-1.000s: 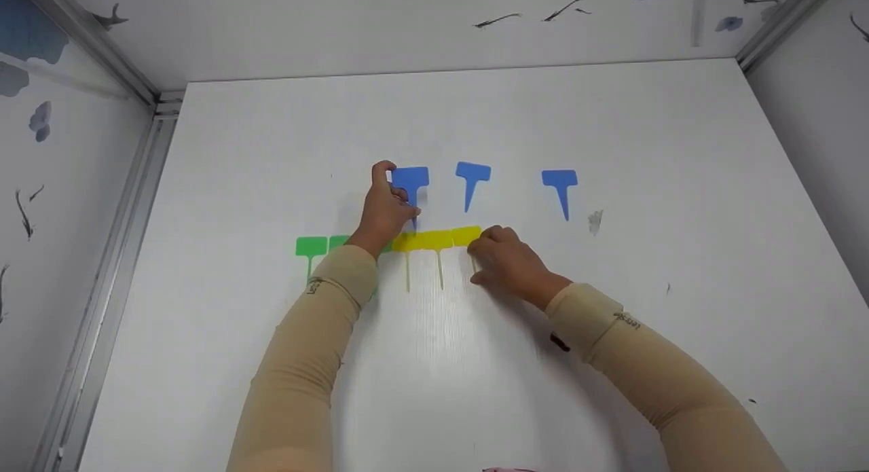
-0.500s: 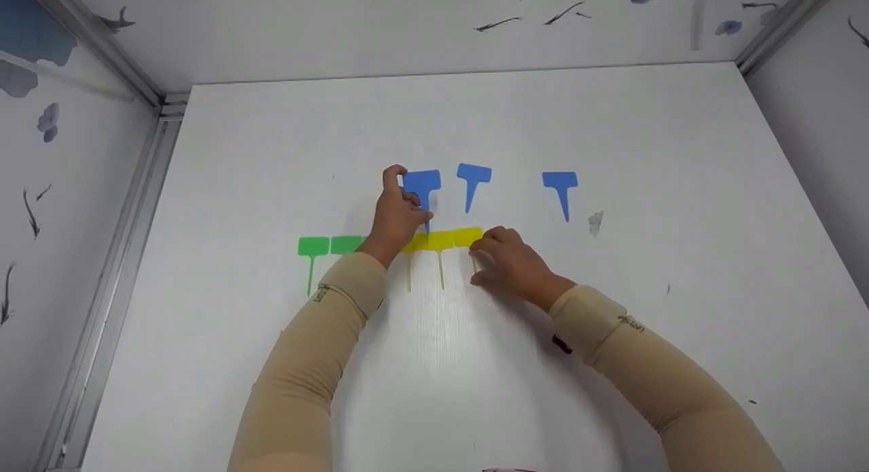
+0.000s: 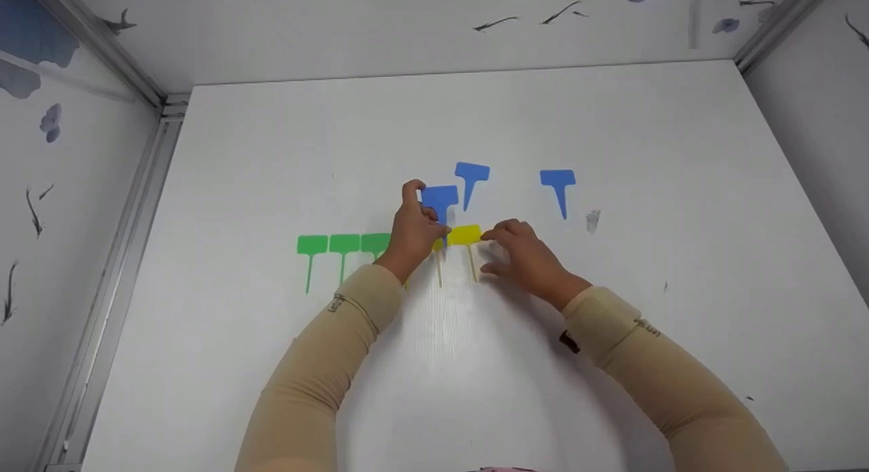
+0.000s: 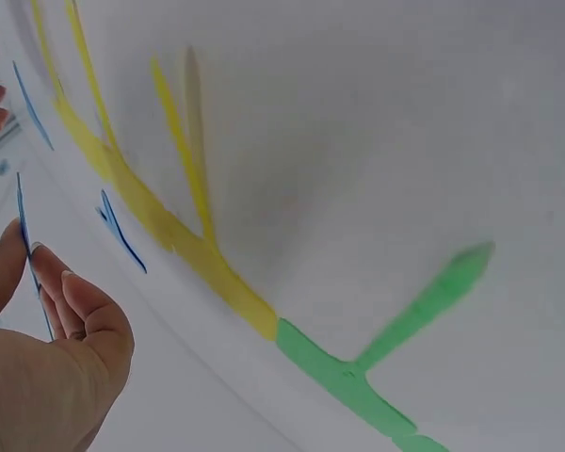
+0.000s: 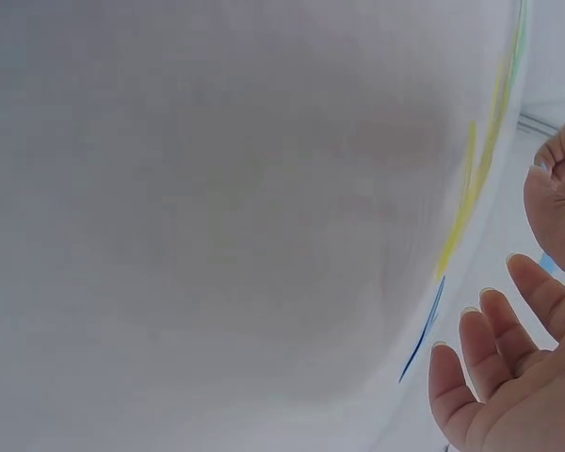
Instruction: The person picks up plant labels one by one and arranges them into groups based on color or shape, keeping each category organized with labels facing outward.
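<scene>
In the head view my left hand (image 3: 412, 233) pinches a blue T-shaped plant label (image 3: 440, 195), held above the row of labels with its stem toward me. The left wrist view shows this blue label (image 4: 23, 212) edge-on between thumb and fingers. My right hand (image 3: 533, 260) is beside the rightmost yellow plant label (image 3: 466, 235); its fingers are spread and loosely bent, holding nothing, as the right wrist view also shows. Other yellow labels are partly covered by my left hand. Green plant labels (image 3: 312, 244) continue the row leftward.
Two more blue plant labels lie farther back, one slightly tilted (image 3: 472, 172) and one to the right (image 3: 558, 178). They lie on a white tabletop (image 3: 434, 390). Patterned white panels (image 3: 407, 30) and a metal frame (image 3: 129, 58) enclose the table.
My left hand has moved right and toward me with the blue label. My right hand has let go of the rightmost yellow label and drawn slightly right.
</scene>
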Available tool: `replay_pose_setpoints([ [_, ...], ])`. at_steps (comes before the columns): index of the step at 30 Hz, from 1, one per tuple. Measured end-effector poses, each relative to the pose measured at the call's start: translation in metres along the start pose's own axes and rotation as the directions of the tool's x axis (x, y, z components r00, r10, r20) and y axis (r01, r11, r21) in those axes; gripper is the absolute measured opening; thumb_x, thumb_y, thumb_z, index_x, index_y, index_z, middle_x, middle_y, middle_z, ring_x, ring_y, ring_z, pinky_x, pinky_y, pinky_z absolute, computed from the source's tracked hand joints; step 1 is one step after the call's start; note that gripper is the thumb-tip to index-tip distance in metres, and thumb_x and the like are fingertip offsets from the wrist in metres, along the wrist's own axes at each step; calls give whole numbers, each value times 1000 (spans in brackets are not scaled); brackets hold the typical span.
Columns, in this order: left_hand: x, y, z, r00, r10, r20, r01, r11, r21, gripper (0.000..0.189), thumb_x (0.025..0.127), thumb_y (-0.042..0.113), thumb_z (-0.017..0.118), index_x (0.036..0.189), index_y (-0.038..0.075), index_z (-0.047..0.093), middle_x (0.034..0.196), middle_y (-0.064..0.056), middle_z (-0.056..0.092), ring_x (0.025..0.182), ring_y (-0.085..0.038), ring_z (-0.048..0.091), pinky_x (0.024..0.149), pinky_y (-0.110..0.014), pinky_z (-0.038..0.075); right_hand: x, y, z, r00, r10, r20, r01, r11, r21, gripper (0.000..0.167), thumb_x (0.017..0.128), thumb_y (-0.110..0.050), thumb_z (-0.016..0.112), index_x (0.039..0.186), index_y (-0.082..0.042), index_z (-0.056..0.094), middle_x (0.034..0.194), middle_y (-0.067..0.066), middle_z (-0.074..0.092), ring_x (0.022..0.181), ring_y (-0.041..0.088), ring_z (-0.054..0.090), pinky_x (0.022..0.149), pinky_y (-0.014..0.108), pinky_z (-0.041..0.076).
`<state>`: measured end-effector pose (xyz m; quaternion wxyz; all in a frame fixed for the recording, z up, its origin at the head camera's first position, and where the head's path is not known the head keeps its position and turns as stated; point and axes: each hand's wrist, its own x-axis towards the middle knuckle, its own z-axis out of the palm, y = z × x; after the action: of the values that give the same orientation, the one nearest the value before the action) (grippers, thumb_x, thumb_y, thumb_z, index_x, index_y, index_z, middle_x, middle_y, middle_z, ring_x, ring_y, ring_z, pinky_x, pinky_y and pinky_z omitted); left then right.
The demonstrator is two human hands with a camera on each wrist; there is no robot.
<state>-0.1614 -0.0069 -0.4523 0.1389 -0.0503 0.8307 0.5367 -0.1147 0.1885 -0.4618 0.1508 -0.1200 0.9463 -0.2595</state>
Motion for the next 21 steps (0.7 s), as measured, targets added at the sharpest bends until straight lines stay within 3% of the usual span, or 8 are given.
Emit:
replay_pose_setpoints([
  [4,-4,0,8,1000,11,15,-11,999,30,74,85,-2,70,141,12,24,90,-7,51,83,-20,50,81,-25,46,-3,6,-3,1000,14,-3,-14,1000,23,50,85,-24,75,130,-12,58,137,13,46,127,31,40,108,42,38],
  [12,-9,1,21,999,-36,34,34,997,63,74,88,2,68,144,17,22,95,-7,54,91,-19,53,88,-25,48,-8,16,-7,999,40,-18,-40,998,39,50,85,-23,75,131,-12,57,141,14,43,131,32,38,109,45,36],
  [21,-14,3,35,998,-23,55,19,997,80,74,86,2,70,141,17,24,90,-5,54,86,-18,53,81,-24,47,-13,23,-12,999,23,-50,-20,998,53,52,85,-21,75,131,-9,56,138,16,45,129,33,39,108,46,36],
])
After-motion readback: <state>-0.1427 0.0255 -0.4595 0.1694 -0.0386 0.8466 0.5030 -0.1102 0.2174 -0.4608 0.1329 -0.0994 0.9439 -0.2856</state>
